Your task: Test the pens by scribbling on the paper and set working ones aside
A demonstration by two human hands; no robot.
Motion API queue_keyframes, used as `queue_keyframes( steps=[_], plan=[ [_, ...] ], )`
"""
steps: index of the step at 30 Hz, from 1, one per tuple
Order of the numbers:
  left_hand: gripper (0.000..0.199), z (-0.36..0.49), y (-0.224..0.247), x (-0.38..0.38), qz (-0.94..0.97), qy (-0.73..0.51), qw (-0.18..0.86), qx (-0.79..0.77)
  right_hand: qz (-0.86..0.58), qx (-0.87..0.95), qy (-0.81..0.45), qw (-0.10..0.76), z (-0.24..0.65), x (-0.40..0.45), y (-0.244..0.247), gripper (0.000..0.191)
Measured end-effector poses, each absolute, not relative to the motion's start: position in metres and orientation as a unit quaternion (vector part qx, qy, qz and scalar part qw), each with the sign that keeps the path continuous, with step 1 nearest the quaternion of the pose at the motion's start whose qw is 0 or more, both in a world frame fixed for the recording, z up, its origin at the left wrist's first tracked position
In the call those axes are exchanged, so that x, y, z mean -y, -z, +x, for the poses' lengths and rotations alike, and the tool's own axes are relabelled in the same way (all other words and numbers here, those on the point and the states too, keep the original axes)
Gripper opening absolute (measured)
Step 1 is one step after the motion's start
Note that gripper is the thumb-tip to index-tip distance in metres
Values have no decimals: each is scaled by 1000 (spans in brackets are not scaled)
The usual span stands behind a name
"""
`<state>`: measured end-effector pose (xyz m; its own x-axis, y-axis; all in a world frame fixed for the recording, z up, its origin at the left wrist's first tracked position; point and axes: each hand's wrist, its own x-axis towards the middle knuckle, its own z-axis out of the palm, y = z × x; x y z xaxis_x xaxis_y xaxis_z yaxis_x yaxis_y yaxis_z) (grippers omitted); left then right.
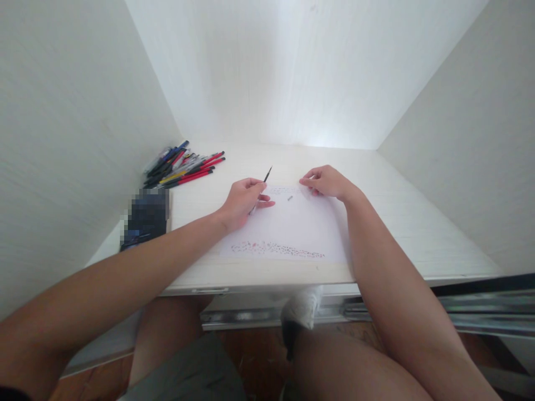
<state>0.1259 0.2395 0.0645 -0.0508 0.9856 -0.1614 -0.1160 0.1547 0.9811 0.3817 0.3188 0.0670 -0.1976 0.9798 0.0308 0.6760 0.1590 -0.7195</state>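
My left hand [244,201] is closed round a slim pen [268,174], whose dark pointed end sticks up above the thumb and forefinger. The other fingers stretch out over a white sheet of paper [288,223]. At the sheet's upper right corner is my right hand [326,182], thumb and fingertips pinched together. Whatever it may hold is too small or too faint to make out. Between the hands, a small grey piece [290,198] lies on the paper. Rows of dark and reddish marks [278,249] run along the sheet's near edge, with fainter writing near its top.
Several pens [184,167], black, red, blue and yellow, lie heaped at the back left against the side wall. A dark, partly blurred object [146,217] lies nearer, beside my left forearm. White panels enclose the desktop [418,223] on three sides. Metal drawer rails [242,316] show below its front edge.
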Motion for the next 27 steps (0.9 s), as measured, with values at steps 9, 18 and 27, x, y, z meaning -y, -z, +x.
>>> queue_keyframes(
  steps=[9,18,27],
  plan=[
    [5,128,-68,-234,460,-497,547,-492,-470,688,-417,361,325,-292,-77,42],
    [9,127,-76,-227,531,-453,497,-516,-402,554,-564,461,301,-286,-72,25],
    [14,121,-61,-243,451,-542,532,-469,-502,421,-515,553,314,-299,-78,38]
  ],
)
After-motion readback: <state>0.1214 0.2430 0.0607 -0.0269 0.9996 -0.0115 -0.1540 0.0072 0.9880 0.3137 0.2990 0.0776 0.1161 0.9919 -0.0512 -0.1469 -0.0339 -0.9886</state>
